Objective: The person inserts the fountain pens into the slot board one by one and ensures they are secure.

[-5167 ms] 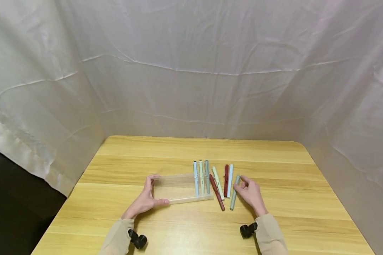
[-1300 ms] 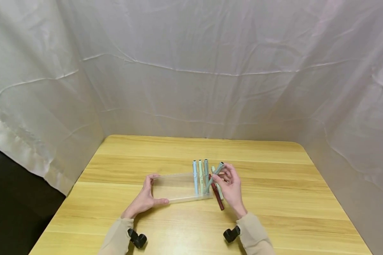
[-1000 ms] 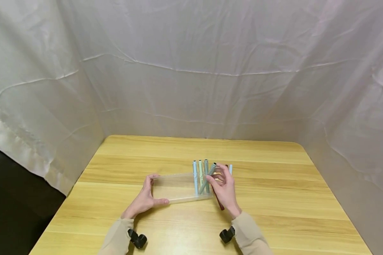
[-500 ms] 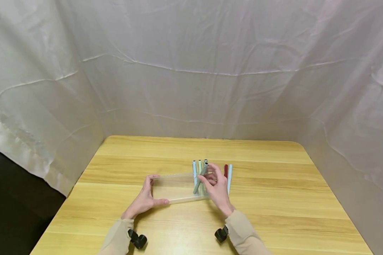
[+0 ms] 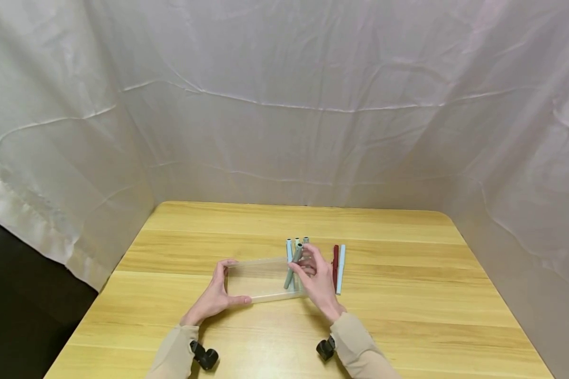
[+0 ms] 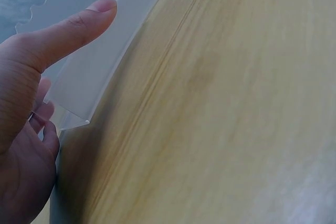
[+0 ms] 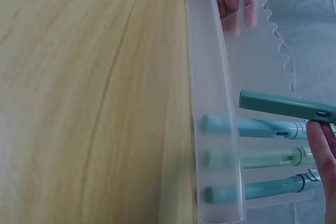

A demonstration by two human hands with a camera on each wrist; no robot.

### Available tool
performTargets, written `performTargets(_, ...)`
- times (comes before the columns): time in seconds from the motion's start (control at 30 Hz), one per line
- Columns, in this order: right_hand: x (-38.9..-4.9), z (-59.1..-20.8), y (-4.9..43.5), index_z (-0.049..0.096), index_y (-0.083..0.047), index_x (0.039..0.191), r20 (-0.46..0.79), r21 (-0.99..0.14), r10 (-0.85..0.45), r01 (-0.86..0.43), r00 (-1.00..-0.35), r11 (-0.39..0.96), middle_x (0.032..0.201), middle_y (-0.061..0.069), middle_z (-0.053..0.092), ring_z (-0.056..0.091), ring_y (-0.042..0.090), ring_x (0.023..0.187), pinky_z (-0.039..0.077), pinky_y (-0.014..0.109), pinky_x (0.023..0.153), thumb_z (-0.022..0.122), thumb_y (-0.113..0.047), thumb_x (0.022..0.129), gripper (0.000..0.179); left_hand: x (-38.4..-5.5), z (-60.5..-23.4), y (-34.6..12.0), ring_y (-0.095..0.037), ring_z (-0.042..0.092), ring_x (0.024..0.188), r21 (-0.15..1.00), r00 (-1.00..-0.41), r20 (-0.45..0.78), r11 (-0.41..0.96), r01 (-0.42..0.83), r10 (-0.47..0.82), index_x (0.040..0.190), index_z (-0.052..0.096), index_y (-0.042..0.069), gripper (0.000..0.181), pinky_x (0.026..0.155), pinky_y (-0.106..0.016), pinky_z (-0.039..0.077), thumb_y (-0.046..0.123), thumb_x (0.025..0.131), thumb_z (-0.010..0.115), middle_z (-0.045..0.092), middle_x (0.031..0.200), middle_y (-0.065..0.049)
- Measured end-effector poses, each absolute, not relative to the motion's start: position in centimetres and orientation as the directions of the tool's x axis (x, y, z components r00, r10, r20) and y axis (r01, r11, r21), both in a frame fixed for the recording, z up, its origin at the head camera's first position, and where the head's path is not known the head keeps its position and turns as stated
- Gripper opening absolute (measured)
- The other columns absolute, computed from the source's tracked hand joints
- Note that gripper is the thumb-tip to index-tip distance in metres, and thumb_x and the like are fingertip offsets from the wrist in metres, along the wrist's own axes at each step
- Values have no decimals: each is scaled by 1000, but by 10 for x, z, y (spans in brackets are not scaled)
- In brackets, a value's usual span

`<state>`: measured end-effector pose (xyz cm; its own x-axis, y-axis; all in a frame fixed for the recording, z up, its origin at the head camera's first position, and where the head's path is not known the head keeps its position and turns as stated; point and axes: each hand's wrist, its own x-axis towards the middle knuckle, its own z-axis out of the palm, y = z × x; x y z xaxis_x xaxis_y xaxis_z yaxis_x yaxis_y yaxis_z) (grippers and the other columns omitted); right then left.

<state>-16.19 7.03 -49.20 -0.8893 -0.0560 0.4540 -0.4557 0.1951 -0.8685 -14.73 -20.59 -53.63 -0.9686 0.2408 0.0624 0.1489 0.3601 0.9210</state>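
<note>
My left hand [image 5: 220,290] grips the left end of a translucent plastic pen tray [image 5: 272,298], thumb over its front wall and fingers at the back. In the left wrist view the thumb lies on that wall [image 6: 100,72]. My right hand [image 5: 319,281] pinches a grey-green pen [image 5: 292,267] tilted above the tray. The right wrist view has this pen's lower end [image 7: 273,103] hovering beside a light blue pen [image 7: 262,128]. A light green pen [image 7: 268,158] and a grey-teal pen [image 7: 270,188] lie parallel to it in the tray, whose back edge is scalloped.
On the wooden table [image 5: 408,295], right of my right hand, lie a dark red pen [image 5: 335,263] and a light blue pen [image 5: 341,269]. The red pen is partly covered by the hand. Pale curtains [image 5: 303,131] hang behind and at both sides.
My right hand has picked the grey-green pen up from the table and carried it left, over the pens in the tray. The left hand and the tray stay in place.
</note>
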Motion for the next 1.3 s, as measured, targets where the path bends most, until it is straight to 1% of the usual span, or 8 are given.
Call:
performTargets(0.07,-162,-492,70,55,-4,130,470,-857,-57,-471,-881,208,105,16,70,72,17,83,64,25,74,77,-5,85,50,-148,-537,-206,-45,15,153,920,-969,64,362,150,239,142,28,6,98,127,-62,6,20,70,93,27,152,-22)
performTargets(0.2,-161,-491,68,55,-5,131,464,-858,-61,-465,-884,220,105,16,70,73,26,84,64,25,75,77,-7,85,51,-149,-538,-207,-44,19,151,911,-969,77,378,164,233,142,29,5,99,127,-62,9,21,69,94,29,151,-22)
performTargets(0.33,-161,-491,67,56,-6,132,453,-860,-77,-459,-888,226,105,16,70,73,30,85,64,26,76,78,-8,85,52,-149,-539,-207,-44,21,150,906,-970,82,389,168,228,141,29,6,99,127,-63,11,22,68,94,30,150,-22)
performTargets(0.57,-160,-493,65,54,-5,133,481,-828,-128,-497,-868,258,100,14,72,74,25,83,64,24,74,77,-3,85,54,-148,-538,-207,-43,23,149,906,-970,85,387,169,226,142,29,5,100,127,-62,11,22,68,94,31,149,-22)
performTargets(0.7,-160,-494,65,53,-7,134,492,-808,-147,-513,-858,289,98,12,72,73,22,82,64,24,74,78,-4,85,56,-148,-538,-207,-43,22,149,907,-970,83,385,168,227,142,29,5,100,127,-62,11,22,68,94,30,150,-22)
performTargets(0.9,-160,-493,65,51,-8,136,515,-779,-161,-538,-842,322,97,12,71,73,23,82,64,24,74,77,-10,87,56,-148,-537,-207,-43,22,149,907,-970,81,388,166,228,142,28,5,99,127,-62,11,23,69,93,30,150,-22)
performTargets(1.17,-161,-493,64,53,-7,136,583,-699,-195,-609,-789,375,95,11,70,73,20,78,63,21,71,77,-9,86,55,-149,-537,-207,-43,23,149,905,-969,90,388,176,231,142,28,4,100,127,-62,12,22,68,94,30,149,-23)
performTargets(1.3,-162,-494,63,53,-8,136,588,-686,-210,-619,-781,382,92,11,71,73,19,76,62,19,69,78,-8,86,56,-149,-537,-207,-44,24,148,901,-970,86,397,174,229,142,28,4,101,127,-62,12,23,68,94,30,150,-23)
